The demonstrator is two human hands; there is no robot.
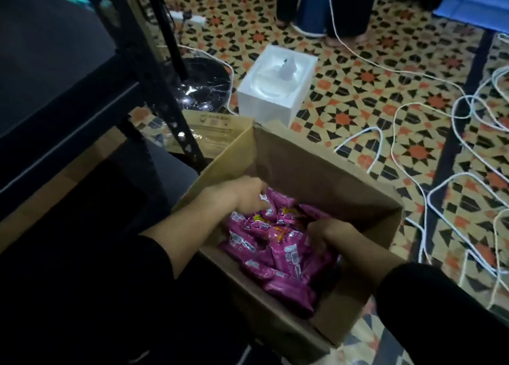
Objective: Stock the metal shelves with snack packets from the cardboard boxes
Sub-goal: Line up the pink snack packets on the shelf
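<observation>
Two grips reach into the cardboard box (316, 177): the left grip (245, 195) closes its fingers on a pink snack packet (278, 199), while the right grip (329, 233) digs curled fingers into the piled packets (286, 257) beneath (whether it holds one, cannot tell). The metal shelves (68, 89) stand left of both grips. With the box well filled, most stocking seems left.

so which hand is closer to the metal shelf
Left. The left hand is in the box on the side beside the shelf; the right hand is among the packets toward the box's other side.
</observation>
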